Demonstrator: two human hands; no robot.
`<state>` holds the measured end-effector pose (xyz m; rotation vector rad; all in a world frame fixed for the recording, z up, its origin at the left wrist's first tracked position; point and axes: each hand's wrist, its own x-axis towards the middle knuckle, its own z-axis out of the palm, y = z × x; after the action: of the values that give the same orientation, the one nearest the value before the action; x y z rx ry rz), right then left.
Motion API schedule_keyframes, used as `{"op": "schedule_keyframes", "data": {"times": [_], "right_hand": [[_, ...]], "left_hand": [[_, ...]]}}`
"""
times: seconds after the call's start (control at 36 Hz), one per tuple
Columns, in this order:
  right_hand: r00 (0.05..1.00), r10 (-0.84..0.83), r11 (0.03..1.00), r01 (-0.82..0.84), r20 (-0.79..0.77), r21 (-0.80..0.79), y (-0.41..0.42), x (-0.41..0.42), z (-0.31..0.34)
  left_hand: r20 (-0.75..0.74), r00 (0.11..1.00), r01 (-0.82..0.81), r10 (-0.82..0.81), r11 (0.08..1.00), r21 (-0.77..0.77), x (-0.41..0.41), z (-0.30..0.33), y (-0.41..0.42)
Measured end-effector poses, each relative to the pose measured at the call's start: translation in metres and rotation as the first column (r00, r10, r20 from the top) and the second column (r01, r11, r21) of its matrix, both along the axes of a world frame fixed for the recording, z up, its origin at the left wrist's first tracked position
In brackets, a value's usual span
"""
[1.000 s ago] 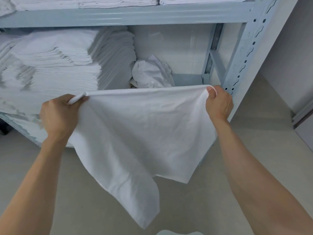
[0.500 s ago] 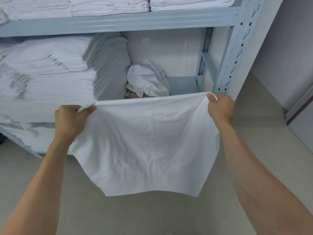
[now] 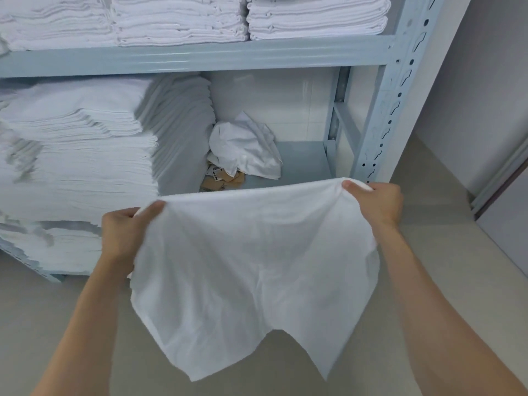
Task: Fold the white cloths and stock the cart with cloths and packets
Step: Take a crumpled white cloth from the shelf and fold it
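Observation:
A white cloth (image 3: 251, 267) hangs spread in the air in front of me, its lower edge dangling in two points over the floor. My left hand (image 3: 123, 235) grips its upper left corner and my right hand (image 3: 377, 204) pinches its upper right corner. The top edge sags slightly between the hands. A crumpled white cloth (image 3: 245, 150) lies on the lower shelf behind, with brown paper packets (image 3: 225, 180) under it. No cart is in view.
A grey-blue metal shelf rack (image 3: 394, 90) stands ahead. Tall stacks of folded white cloths (image 3: 85, 155) fill the lower shelf's left side, with more stacks (image 3: 177, 18) on the shelf above. Beige floor (image 3: 457, 238) lies to the right, bounded by a wall and door frame (image 3: 497, 184).
Both hands have moved lower and closer together with the cloth. Its top edge has gone from taut to sagging, and the hanging lower edge has shifted. The view has tilted up, showing more shelf.

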<state>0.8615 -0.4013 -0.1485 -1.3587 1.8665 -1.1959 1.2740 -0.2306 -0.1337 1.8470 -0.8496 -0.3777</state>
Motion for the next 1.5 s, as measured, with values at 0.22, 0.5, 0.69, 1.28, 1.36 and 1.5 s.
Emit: {"op": "schedule_keyframes", "data": {"times": [0.22, 0.5, 0.69, 1.28, 1.36, 1.5], "right_hand": [[0.982, 0.055, 0.969, -0.008, -0.183, 0.246, 0.020, 0.040, -0.038], [0.965, 0.196, 0.947, -0.140, -0.175, 0.291, 0.030, 0.073, -0.043], [0.991, 0.044, 0.976, -0.016, -0.126, 0.215, 0.022, 0.056, -0.019], [0.804, 0.343, 0.780, -0.532, 0.486, 0.329, 0.078, 0.123, 0.008], [0.785, 0.308, 0.784, -0.529, 0.537, 0.324, 0.080, 0.124, 0.005], [0.780, 0.214, 0.802, -0.484, 0.588, 0.349, 0.084, 0.128, -0.008]], "left_hand": [[-0.032, 0.999, 0.039, -0.035, 0.987, 0.155, -0.062, -0.025, -0.027], [0.048, 0.987, 0.142, -0.150, 0.979, 0.145, -0.107, -0.034, -0.046], [0.094, 0.995, 0.018, -0.025, 0.997, 0.081, -0.086, -0.020, -0.043], [0.332, 0.677, 0.531, -0.657, 0.749, 0.397, -0.156, -0.009, -0.061], [0.287, 0.635, 0.563, -0.718, 0.684, 0.465, -0.157, 0.001, -0.062], [0.228, 0.480, 0.519, -0.847, 0.484, 0.705, -0.164, 0.012, -0.058]]}}
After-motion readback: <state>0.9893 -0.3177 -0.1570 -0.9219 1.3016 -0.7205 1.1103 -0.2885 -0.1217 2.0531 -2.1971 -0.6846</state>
